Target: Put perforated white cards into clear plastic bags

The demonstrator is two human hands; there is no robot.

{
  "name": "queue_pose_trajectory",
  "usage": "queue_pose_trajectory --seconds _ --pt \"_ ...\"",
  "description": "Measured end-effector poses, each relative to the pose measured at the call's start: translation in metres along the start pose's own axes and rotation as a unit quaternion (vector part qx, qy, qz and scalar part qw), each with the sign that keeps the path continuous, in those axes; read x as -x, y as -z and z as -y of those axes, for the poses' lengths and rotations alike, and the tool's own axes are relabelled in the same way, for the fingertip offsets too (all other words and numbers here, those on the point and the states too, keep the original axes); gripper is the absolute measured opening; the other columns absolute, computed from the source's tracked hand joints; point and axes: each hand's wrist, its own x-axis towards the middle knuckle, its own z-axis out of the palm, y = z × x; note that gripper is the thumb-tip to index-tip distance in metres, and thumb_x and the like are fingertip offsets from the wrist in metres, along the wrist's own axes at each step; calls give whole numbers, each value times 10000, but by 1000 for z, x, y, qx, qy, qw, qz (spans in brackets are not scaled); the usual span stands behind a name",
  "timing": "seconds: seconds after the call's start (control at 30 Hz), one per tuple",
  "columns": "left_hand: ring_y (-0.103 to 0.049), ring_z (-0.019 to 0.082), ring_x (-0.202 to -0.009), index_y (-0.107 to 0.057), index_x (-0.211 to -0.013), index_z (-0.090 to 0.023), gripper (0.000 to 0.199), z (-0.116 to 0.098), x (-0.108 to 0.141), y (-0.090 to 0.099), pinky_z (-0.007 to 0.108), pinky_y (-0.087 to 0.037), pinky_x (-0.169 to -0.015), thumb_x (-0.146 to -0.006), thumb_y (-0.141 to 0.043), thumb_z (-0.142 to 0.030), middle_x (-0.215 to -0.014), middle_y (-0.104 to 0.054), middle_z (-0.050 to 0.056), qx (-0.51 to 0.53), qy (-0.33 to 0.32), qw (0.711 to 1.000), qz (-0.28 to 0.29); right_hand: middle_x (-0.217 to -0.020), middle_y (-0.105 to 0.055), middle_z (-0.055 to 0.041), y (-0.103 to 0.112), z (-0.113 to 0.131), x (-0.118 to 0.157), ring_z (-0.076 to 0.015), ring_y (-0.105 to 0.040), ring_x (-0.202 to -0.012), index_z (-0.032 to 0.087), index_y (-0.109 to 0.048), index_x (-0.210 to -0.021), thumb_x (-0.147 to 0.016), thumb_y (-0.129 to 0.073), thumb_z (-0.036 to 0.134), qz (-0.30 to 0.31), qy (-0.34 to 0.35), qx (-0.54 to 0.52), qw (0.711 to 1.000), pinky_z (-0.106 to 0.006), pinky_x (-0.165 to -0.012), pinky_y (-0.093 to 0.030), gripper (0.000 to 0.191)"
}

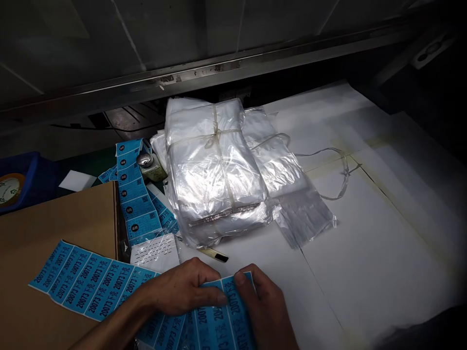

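A long strip of blue printed labels point(105, 282) runs from the cardboard box at the left to the front of the table. My left hand point(186, 287) is closed on the strip, thumb on top. At the strip's right end my right hand point(264, 301) pinches it between thumb and fingers. Part of the strip below my hands is cut off by the frame's lower edge. Just behind my hands lies a small cutter-like tool point(216, 254), partly hidden under a bundle of clear plastic bags point(215, 170) tied with string.
More blue labels point(136, 194) hang beside a small jar with a metal lid point(146, 160). A cardboard box point(73, 214) fills the left, with a blue bin point(32, 175) holding a tape roll point(10, 188) behind it. White sheets point(383, 233) cover the table. A metal rail point(197, 73) crosses the back.
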Motion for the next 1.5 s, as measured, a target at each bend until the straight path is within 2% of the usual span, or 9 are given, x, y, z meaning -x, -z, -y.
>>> queue_pose_trajectory --seconds 0.2,0.43,0.63,0.7,0.83,0.97,1.1,1.3,1.5 --pt "-552 157 -664 -616 -870 -196 391 19 -9 -9 259 -402 -560 -895 -391 -515 -769 -624 14 -174 37 977 -118 -491 -484 55 20 -31 -29 -129 -478 -450 234 -519 -705 -858 -458 527 21 75 227 971 -231 -435 -367 336" --pt "-554 263 -1010 -408 -1257 -226 375 78 -13 -49 443 -418 -937 -892 -415 -315 -1114 -611 89 -385 -36 875 -292 -1089 -618 -100 15 -46 -56 -253 -551 -1028 202 -536 -1171 -879 -516 273 -73 430 481 761 -391 -858 -461 300" --pt "-507 253 -971 -392 -1271 -213 424 98 3 -54 414 -454 -867 -853 -408 -147 -1128 -553 102 -468 -79 835 -279 -865 -621 -101 -22 -30 -77 -264 -560 -840 169 -617 -931 -831 -454 84 25 416 611 673 -402 -740 -470 209" --pt "-506 257 -999 -362 -1305 -242 441 104 1 -54 413 -465 -852 -882 -364 -117 -1209 -524 113 -526 -83 800 -276 -889 -612 -89 -5 -26 -73 -228 -571 -759 189 -606 -943 -802 -410 44 57 381 610 692 -342 -648 -470 283" --pt "-524 259 -1025 -412 -1254 -261 450 105 -23 -59 401 -494 -840 -849 -413 -66 -1299 -478 123 -574 -83 762 -286 -807 -607 -26 69 -25 -42 -173 -565 -613 261 -555 -989 -898 -383 266 100 154 461 868 -271 -530 -435 195" --pt "-566 299 -982 -518 -1137 -166 363 90 -59 -67 439 -531 -775 -806 -461 -29 -1216 -543 186 -587 -86 732 -335 -690 -587 -18 121 -42 -3 -191 -561 -645 249 -585 -972 -867 -389 557 -36 -32 224 973 -276 -555 -433 380" --pt "-488 320 -1175 -567 -1114 -148 241 81 -68 -63 534 -458 -961 -884 -497 -168 -1194 -591 137 -587 -195 689 -377 -567 -507 20 118 -61 11 -147 -510 -575 211 -585 -728 -859 -409 573 -97 -34 158 982 -249 -562 -408 423" --pt "-308 296 -1346 -480 -1269 -159 402 77 -62 -41 563 -311 -1109 -879 -452 -67 -1390 -474 85 -686 -254 662 -163 -623 -570 39 86 -84 13 -153 -564 -560 257 -501 -1110 -909 -346 510 -83 35 216 972 -250 -547 -443 358" --pt "-319 286 -1340 -439 -1325 -171 435 83 -81 -49 554 -284 -1120 -895 -498 -200 -1370 -507 67 -662 -226 674 -238 -958 -614 -55 75 -106 0 -170 -621 -848 238 -509 -1200 -943 -359 314 -123 207 266 933 -253 -708 -517 307"
